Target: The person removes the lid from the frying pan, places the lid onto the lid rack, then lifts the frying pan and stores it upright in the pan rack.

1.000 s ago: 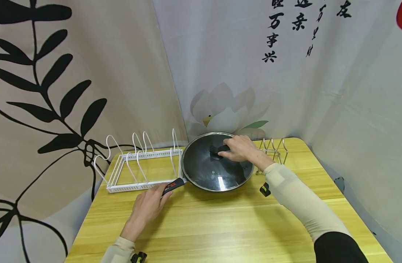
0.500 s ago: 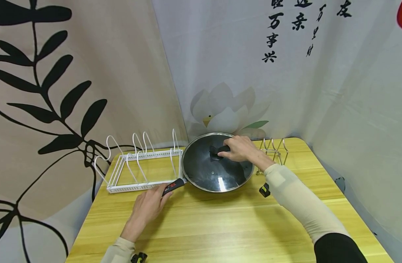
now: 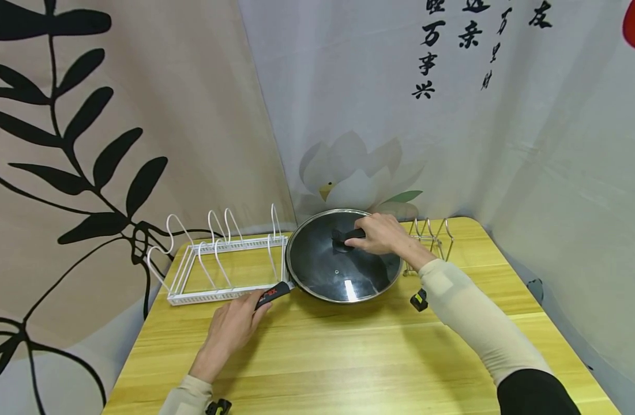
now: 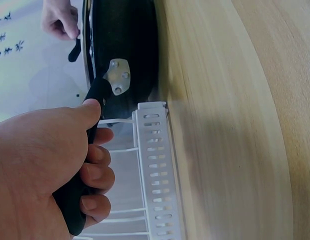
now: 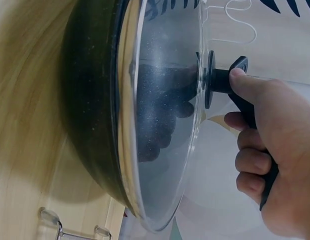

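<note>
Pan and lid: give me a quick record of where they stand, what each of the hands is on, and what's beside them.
Left hand: grips the black pan handle
Right hand: grips the black lid knob
Lid: see-through, over the pan; whether fully seated, cannot tell
Pan: dark, rounded underside, above the wooden table; contact with it not clear
Left of pan: white rack, close by
Right of pan: metal wire rack, partly hidden behind the right arm in the head view

Printed curtains point(image 3: 348, 98) hang behind a yellowish wooden table point(image 3: 348, 357).
</note>
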A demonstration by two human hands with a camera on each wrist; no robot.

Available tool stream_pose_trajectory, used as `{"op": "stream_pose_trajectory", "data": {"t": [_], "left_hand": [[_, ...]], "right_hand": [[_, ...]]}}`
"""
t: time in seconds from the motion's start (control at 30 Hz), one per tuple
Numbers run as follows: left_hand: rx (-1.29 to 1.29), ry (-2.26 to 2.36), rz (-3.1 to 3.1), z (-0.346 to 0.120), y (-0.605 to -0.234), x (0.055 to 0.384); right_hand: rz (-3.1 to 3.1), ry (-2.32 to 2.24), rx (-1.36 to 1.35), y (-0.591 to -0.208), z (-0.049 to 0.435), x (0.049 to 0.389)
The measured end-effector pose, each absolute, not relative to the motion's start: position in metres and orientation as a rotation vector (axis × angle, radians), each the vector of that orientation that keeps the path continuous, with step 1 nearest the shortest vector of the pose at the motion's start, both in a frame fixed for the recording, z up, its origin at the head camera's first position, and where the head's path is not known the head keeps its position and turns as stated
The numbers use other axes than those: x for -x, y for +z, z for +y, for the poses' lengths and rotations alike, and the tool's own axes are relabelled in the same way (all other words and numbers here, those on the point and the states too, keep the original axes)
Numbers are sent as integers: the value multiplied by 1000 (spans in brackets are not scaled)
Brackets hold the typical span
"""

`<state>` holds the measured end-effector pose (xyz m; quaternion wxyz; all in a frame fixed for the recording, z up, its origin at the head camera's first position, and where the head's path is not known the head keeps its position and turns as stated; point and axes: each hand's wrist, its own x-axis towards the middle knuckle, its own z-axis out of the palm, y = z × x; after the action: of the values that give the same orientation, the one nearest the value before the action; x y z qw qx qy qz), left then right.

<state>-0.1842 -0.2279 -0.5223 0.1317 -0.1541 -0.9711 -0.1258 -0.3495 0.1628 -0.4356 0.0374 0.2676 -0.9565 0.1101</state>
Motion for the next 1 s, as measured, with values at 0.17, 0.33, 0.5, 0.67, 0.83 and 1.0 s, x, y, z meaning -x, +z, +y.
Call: {"op": "stream_pose_trajectory", "data": {"t": [0.17,0.33,0.5,0.67,0.83,1.0], "left_hand": [[453,-368,-2799,-229,-522,183],[458,-365,-2779,-228,-523,183],[451,-362,-2790,-228,-521,183],[446,-361,-2811,-227,-520,183],[448,-365,-2800,-227,-522,184],[450,-370,-2795,-228,-523,183]], "right_hand": [[-2934,359,-799,-435,164,349],[-2927,362,-795,-434,166,349],[-2913,374,-799,-433,169,348],[-2896,389,-804,-432,171,347],[-2883,414,-817,-430,172,345],[-2865,440,-815,-429,174,342]]}}
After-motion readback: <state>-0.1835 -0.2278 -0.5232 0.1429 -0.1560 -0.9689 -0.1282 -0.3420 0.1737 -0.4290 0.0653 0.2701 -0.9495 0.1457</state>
